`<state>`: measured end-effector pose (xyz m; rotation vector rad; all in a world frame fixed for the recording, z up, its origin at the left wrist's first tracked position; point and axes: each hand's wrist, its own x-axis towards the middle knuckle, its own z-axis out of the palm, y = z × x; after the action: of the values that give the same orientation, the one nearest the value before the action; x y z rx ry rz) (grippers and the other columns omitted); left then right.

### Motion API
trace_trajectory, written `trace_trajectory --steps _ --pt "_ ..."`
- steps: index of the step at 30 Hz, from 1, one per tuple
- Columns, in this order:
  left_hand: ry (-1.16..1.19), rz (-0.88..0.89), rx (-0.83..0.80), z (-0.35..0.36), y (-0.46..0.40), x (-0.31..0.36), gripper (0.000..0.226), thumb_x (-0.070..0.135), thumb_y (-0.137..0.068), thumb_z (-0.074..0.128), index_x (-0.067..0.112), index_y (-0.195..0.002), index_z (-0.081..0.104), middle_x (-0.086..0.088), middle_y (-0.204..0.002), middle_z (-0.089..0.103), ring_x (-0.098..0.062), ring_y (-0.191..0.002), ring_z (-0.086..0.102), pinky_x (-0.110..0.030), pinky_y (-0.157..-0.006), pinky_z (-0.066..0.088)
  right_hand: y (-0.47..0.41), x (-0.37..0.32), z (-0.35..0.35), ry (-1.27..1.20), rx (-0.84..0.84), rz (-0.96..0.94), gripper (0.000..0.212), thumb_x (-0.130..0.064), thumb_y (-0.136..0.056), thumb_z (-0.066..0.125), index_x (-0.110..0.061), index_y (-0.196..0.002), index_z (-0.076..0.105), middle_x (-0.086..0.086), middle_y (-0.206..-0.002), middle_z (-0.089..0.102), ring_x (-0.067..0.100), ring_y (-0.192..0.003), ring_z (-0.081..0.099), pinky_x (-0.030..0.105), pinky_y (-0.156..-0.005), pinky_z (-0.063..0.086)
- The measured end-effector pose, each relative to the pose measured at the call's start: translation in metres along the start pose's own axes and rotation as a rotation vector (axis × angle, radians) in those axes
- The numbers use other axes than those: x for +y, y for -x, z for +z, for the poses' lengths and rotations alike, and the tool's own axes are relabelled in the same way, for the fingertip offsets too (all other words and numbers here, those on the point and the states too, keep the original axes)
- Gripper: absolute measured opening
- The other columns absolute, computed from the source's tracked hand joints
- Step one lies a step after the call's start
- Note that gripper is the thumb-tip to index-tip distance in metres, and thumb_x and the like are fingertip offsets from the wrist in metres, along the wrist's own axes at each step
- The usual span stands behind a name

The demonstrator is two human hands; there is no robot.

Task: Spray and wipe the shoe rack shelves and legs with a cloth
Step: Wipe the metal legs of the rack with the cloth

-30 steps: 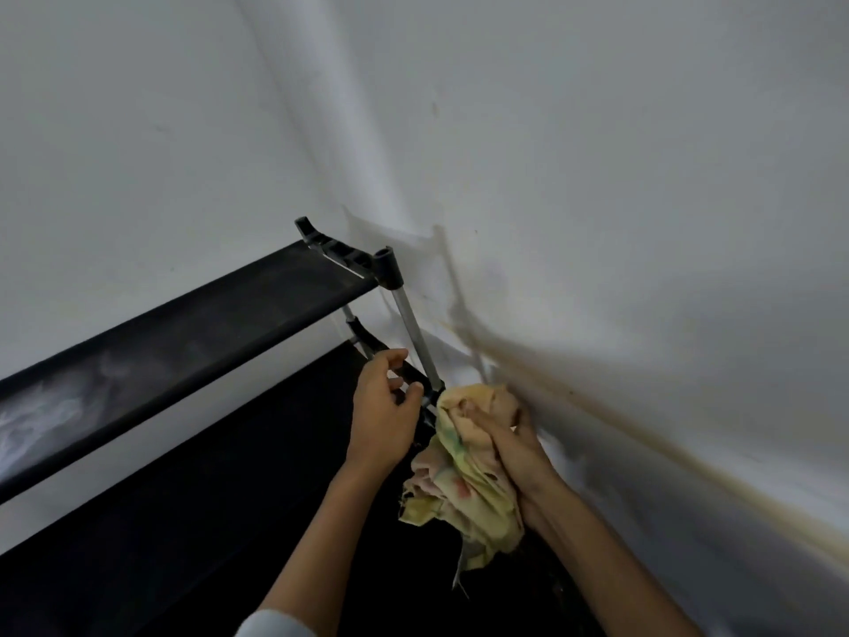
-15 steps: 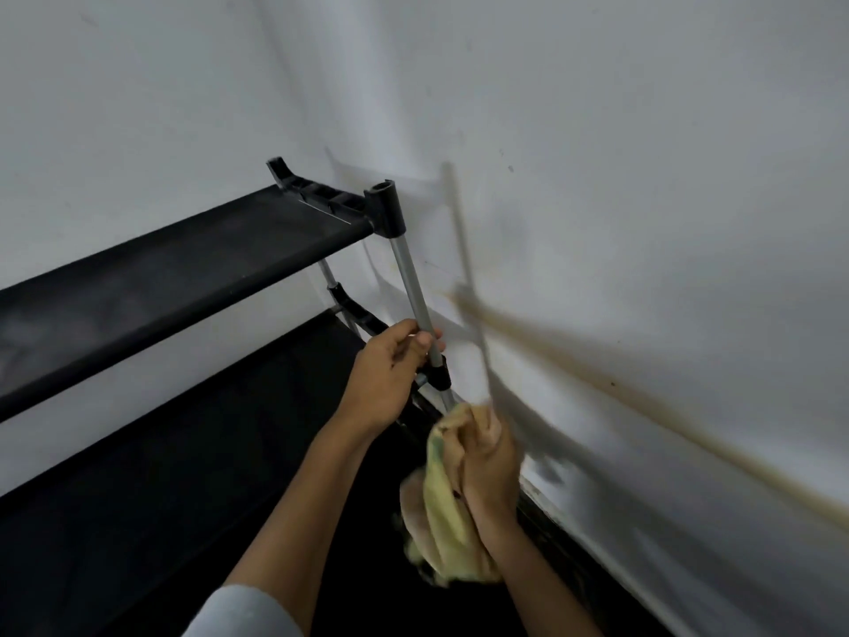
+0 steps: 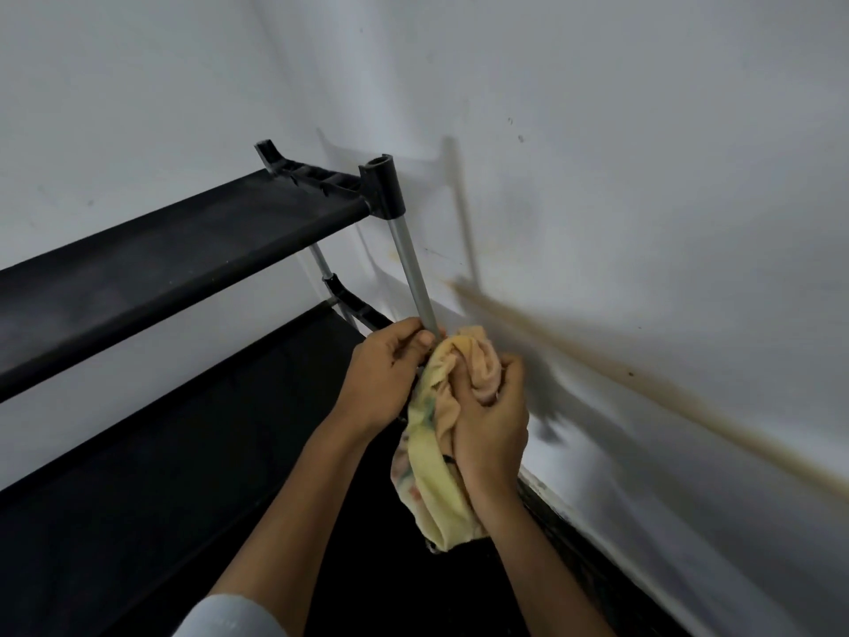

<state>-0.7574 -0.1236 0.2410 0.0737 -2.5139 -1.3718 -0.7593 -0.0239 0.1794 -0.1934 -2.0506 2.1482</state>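
Head view, stained wall (image 3: 643,223) beside rack leg (image 3: 413,278)

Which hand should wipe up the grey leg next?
Probably the right hand: it already grips the cloth, bunched at the base of the grey leg. The left hand has its grip on the leg itself, steadying it, with no cloth.

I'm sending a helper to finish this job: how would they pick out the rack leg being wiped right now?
Find the black shoe rack standing in the white corner. At its right end, a grey metal leg drops from the black corner socket of the upper shelf. Unlike the rear leg nearer the corner, the left hand grips it and the right hand holds a yellow cloth to it.
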Motion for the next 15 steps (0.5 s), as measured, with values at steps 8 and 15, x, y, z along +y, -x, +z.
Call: trace_trajectory --steps 8,15 --pt "0.064 -0.029 -0.015 0.002 0.003 0.004 0.020 0.015 -0.098 0.047 0.019 -0.101 0.066 0.002 -0.099 0.070 -0.004 -0.092 0.065 -0.012 -0.078 0.049 0.005 0.013 -0.009 -0.106 0.193 -0.029 0.018 -0.039 -0.091 0.057 -0.021 -0.092 0.062 -0.013 -0.083 0.061 0.008 -0.073 0.057 0.020 -0.062 0.041" --pt "0.038 0.021 -0.010 0.000 -0.002 -0.006 0.020 0.021 -0.097 0.048 0.021 -0.102 0.067 0.003 -0.100 0.071 -0.009 -0.096 0.066 -0.024 -0.085 0.050 0.023 0.061 0.034 0.176 0.214 -0.308 0.051 -0.049 -0.090 0.050 -0.007 -0.112 0.068 0.015 -0.127 0.054 0.026 -0.109 0.056 0.025 -0.086 0.045"
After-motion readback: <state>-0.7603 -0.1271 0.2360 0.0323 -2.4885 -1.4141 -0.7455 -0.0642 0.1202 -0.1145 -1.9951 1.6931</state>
